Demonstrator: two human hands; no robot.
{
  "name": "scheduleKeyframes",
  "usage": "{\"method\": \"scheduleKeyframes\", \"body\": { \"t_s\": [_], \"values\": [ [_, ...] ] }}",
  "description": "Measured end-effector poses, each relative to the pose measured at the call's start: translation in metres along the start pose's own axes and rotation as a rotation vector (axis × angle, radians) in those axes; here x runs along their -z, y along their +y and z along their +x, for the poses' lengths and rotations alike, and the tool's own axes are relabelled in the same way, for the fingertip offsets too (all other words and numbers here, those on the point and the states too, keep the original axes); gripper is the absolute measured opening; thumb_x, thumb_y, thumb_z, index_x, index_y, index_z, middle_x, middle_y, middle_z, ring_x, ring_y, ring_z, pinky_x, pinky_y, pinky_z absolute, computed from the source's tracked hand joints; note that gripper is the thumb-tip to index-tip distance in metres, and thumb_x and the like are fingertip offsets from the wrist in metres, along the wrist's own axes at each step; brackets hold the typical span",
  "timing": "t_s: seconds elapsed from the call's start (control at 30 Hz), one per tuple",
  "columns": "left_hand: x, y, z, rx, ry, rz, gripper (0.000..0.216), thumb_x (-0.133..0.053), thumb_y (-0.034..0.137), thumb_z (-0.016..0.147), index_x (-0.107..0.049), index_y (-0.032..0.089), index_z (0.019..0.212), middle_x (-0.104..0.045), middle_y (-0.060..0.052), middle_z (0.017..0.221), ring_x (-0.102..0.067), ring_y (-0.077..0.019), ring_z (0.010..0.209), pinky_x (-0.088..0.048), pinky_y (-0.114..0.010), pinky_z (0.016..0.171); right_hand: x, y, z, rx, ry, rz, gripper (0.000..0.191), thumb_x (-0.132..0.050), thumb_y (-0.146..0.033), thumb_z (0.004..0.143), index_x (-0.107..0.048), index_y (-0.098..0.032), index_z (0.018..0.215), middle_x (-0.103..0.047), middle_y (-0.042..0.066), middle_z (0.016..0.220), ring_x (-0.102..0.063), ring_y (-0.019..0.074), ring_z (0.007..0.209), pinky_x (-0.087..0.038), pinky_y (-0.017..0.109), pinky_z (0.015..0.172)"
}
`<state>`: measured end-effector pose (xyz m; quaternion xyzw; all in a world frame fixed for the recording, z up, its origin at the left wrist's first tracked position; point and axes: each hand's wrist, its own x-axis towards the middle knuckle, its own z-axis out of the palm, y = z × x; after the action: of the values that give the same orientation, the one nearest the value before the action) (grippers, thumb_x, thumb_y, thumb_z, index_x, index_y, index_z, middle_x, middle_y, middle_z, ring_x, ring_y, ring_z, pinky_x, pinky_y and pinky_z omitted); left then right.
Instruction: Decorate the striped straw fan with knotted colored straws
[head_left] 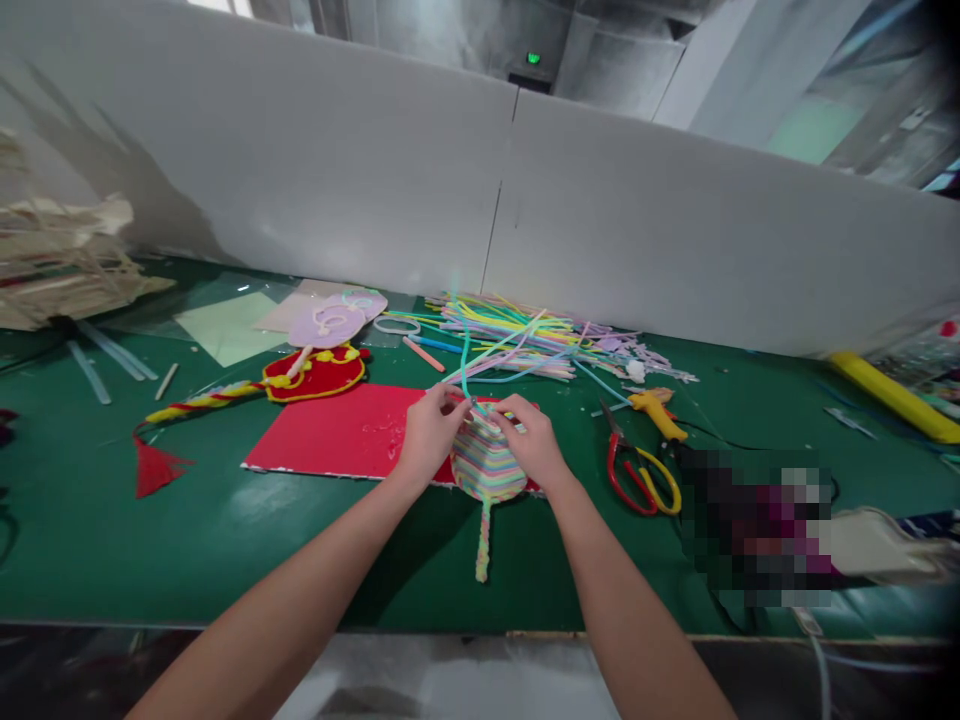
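Note:
A small woven pouch of pastel striped cords [487, 468], with a twisted tail hanging down [482, 548], is held above the red sheet [337, 432] at the middle of the green table. My left hand [429, 432] pinches its top left edge with closed fingers. My right hand [529, 436] grips the top right edge, fingers closed too. A teal cord [463, 365] rises from between the two hands toward the pile of coloured cords [517, 338] behind.
Red-and-yellow scissors [639, 470] and a yellow glue gun [658, 412] lie right of my hands. A red and yellow pouch [319, 372] with a lilac piece [334, 320] sits to the left, near a red tassel [156, 468]. A white partition [480, 190] backs the table.

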<state>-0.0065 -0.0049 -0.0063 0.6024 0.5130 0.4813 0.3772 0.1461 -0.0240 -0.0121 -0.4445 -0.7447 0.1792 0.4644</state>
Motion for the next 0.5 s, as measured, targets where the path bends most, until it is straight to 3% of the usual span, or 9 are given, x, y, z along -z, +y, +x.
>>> {"method": "scheduleKeyframes", "body": {
  "t_s": [0.1,0.2,0.3,0.5],
  "values": [
    [0.000,0.002,0.001,0.010,-0.016,-0.091,0.023,-0.054,0.032,0.074,-0.058,0.014,0.087,-0.061,0.000,0.060,-0.058,-0.0122,0.053,-0.048,-0.022,0.053,-0.001,0.001,-0.001,0.046,-0.022,-0.058,0.017,-0.042,-0.028,0.085,-0.057,-0.020,0.083,-0.056,0.003,0.079,-0.053,0.0153,0.078,-0.042,0.027,0.073],
    [-0.002,0.007,0.000,0.021,-0.060,-0.259,0.025,-0.051,0.036,0.076,-0.061,0.013,0.079,-0.062,-0.001,0.061,-0.058,-0.0119,0.054,-0.050,-0.024,0.057,-0.001,0.002,-0.001,0.069,-0.042,-0.148,0.018,-0.040,-0.027,0.087,-0.058,-0.021,0.086,-0.057,0.004,0.080,-0.052,0.0162,0.081,-0.041,0.027,0.073],
    [-0.003,0.010,-0.001,0.165,-0.145,-0.509,0.024,-0.053,0.035,0.076,-0.060,0.012,0.076,-0.065,-0.003,0.064,-0.062,-0.0135,0.060,-0.052,-0.026,0.064,-0.001,0.002,-0.001,0.087,-0.036,-0.231,0.020,-0.039,-0.026,0.087,-0.058,-0.021,0.087,-0.057,0.005,0.083,-0.052,0.0166,0.084,-0.041,0.027,0.074],
    [0.003,0.005,0.003,0.475,-0.280,-0.880,0.008,-0.055,0.016,0.077,-0.060,0.010,0.080,-0.067,-0.009,0.085,-0.064,-0.0129,0.080,-0.051,-0.023,0.079,0.000,0.005,-0.001,0.082,-0.034,-0.337,0.022,-0.038,-0.028,0.088,-0.060,-0.023,0.091,-0.059,0.004,0.084,-0.052,0.0172,0.083,-0.040,0.028,0.073]
  ]
}}
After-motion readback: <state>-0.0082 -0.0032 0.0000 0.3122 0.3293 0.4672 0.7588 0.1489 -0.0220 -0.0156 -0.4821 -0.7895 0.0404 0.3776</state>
